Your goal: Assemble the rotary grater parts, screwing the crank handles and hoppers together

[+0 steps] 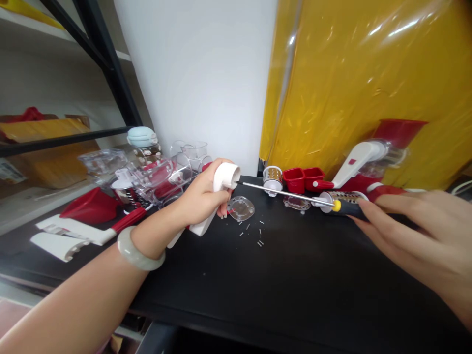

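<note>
My left hand (206, 194) is closed around a white plastic crank handle (225, 176), holding it above the table with its round end turned to the right. In my right hand (413, 226) is a screwdriver (287, 191) with a black and yellow grip. Its long shaft points left, and the dark tip meets the rim of the handle's round end; whether it sits in a screw there is hidden. Below the left hand lies a clear plastic disc (241, 208). Several small screws (260, 243) are scattered on the black table just in front of it.
Clear and red plastic parts (158, 177) crowd the left side, with a red hopper (90, 205) and white handle pieces (59, 246). At the back stand a grater drum (273, 180), red cups (294, 180) and an assembled rotary grater (372, 157). A black frame post (110, 73) rises at left.
</note>
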### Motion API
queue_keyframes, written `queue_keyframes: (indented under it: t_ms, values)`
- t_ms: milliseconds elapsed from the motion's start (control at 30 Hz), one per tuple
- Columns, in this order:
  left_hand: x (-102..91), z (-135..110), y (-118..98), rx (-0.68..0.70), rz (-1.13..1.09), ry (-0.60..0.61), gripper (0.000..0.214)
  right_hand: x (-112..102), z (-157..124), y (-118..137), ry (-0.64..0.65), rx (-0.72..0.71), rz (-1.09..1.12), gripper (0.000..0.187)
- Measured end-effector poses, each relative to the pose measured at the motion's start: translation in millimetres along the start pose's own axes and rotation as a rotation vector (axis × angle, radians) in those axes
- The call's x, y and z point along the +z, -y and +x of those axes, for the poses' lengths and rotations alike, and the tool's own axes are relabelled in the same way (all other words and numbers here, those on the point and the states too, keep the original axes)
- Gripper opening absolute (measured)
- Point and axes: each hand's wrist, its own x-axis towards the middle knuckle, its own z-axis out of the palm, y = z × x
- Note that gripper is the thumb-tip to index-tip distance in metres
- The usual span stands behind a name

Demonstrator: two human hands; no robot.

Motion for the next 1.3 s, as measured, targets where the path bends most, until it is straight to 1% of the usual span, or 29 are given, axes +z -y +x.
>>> queue_keyframes:
  t_ms: [100, 167, 233, 300, 367, 400, 467, 567, 667, 900, 1033, 1167, 1200, 1300]
  values:
    - [2.7, -1.0, -0.4, -0.048, -0.052, 0.038, 0.05, 0.1, -4.0, -3.3, -0.053, 0.043, -0.022, 0.027]
    - [4.4, -1.4, -1.2, -0.062, -0.1, 0.051, 0.052, 1.3, -6.2, -3.2, -0.053, 0.113, -0.045, 0.028]
    - [5.6, -1.5, -2.4, -0.056, -0.137, 0.047, 0.052, 3.3, -6.7, -1.0, -0.03, 0.199, -0.114, 0.035]
    - [5.8, -1.3, -3.7, -0.043, -0.142, 0.031, 0.05, 5.7, -5.9, 1.9, 0.039, 0.251, -0.193, 0.044]
    - [5.4, -1.3, -4.3, -0.032, -0.103, 0.01, 0.049, 7.9, -4.7, 3.7, 0.154, 0.256, -0.202, 0.04]
    - [4.9, -1.4, -4.2, -0.029, -0.069, 0.003, 0.049, 8.6, -4.2, 3.8, 0.213, 0.253, -0.17, 0.036]
    - [3.8, -1.5, -2.9, -0.029, 0.013, -0.003, 0.051, 9.1, -3.2, 2.9, 0.295, 0.256, -0.073, 0.039]
    - [1.6, -1.1, 0.9, -0.036, 0.088, -0.007, 0.053, 8.4, -1.3, 1.1, 0.37, 0.289, 0.079, 0.047]
    - [-1.1, 0.2, 4.2, -0.021, 0.097, -0.025, 0.05, 9.3, -0.5, 1.3, 0.416, 0.289, 0.15, 0.044]
    - [-2.5, 1.7, 4.4, -0.028, 0.118, -0.034, 0.046, 10.7, -3.3, 3.1, 0.351, 0.228, 0.068, 0.043]
    - [-0.4, 1.7, 3.7, -0.061, 0.122, -0.036, 0.049, 9.9, -2.7, 3.1, 0.291, 0.199, 0.012, 0.035]
    - [1.7, 1.1, 3.1, -0.075, 0.105, -0.024, 0.048, 11.0, -2.2, 2.8, 0.189, 0.124, -0.01, 0.017]
    - [2.2, 0.9, 2.9, -0.078, 0.095, -0.019, 0.049, 11.0, -2.3, 2.8, 0.158, 0.112, -0.021, 0.015]
    - [3.5, 1.0, 2.7, -0.087, 0.041, -0.014, 0.05, 10.2, -2.8, 3.7, 0.084, 0.133, -0.019, 0.02]
